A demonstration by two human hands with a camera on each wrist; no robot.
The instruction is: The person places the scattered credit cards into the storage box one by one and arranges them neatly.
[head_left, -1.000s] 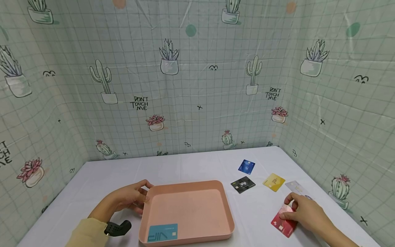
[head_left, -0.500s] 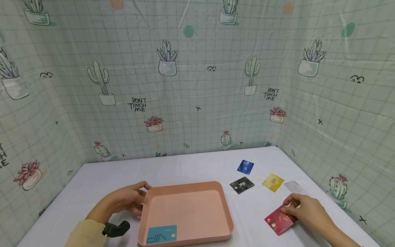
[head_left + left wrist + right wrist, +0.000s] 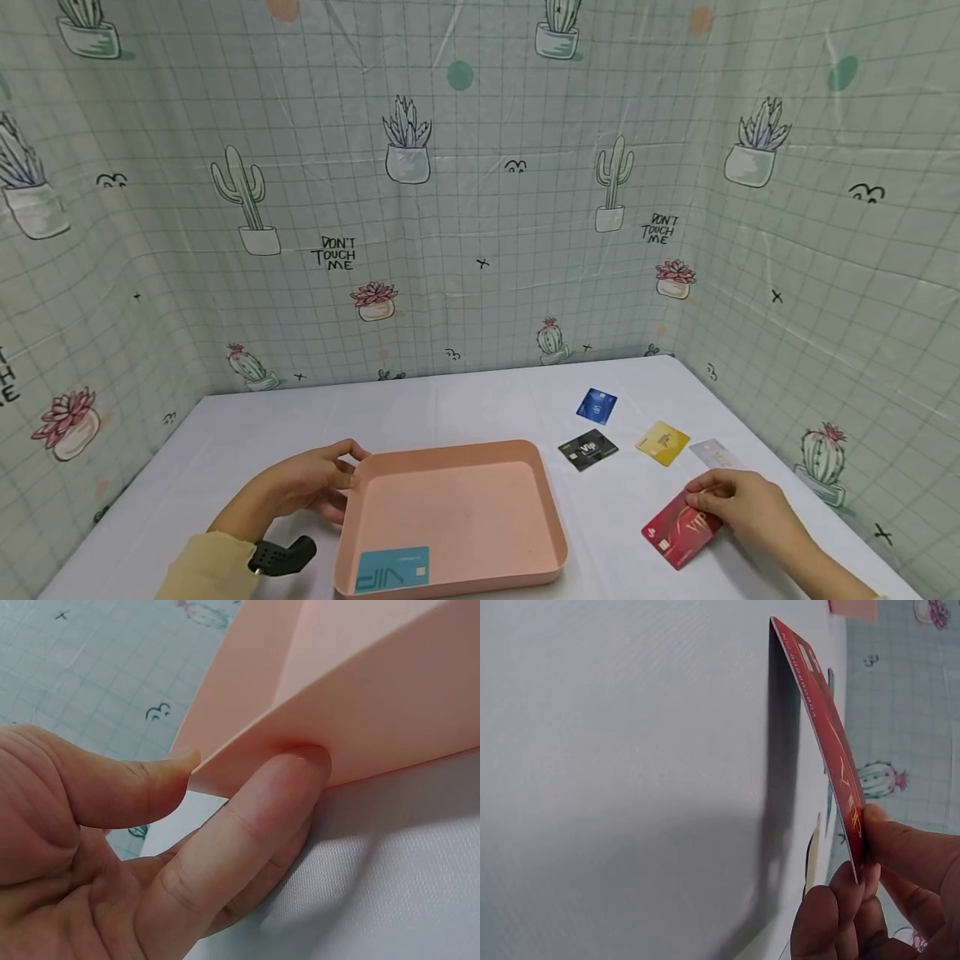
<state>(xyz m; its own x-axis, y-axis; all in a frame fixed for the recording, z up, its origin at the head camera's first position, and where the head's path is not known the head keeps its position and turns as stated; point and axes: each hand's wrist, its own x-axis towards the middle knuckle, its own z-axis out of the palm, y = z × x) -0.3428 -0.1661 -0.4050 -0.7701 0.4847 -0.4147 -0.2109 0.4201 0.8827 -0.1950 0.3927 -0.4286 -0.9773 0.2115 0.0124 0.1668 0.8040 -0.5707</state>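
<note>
My right hand (image 3: 750, 504) pinches a red VIP card (image 3: 678, 532) by one end, thumb on its printed face. Tilted, the red card (image 3: 832, 742) has its held end raised off the tabletop and its far end low. On the left stands a shallow pink tray (image 3: 457, 447). My left hand (image 3: 311, 482) grips its far left edge; in the left wrist view the thumb is at the rim and a finger presses the outer wall. A teal VIP card (image 3: 392, 569) lies in the tray's near left corner, its lettering upside down.
Flat on the white table (image 3: 450, 408), beyond the red card, are a blue card (image 3: 597, 406), a black VIP card (image 3: 588, 450), a yellow card (image 3: 663, 442) and a pale card (image 3: 715, 453). A patterned cloth (image 3: 480, 208) surrounds the back and sides.
The right hand has shifted its hold on the red card, which has swung leftward and shows more of its face. The left hand and tray stay put.
</note>
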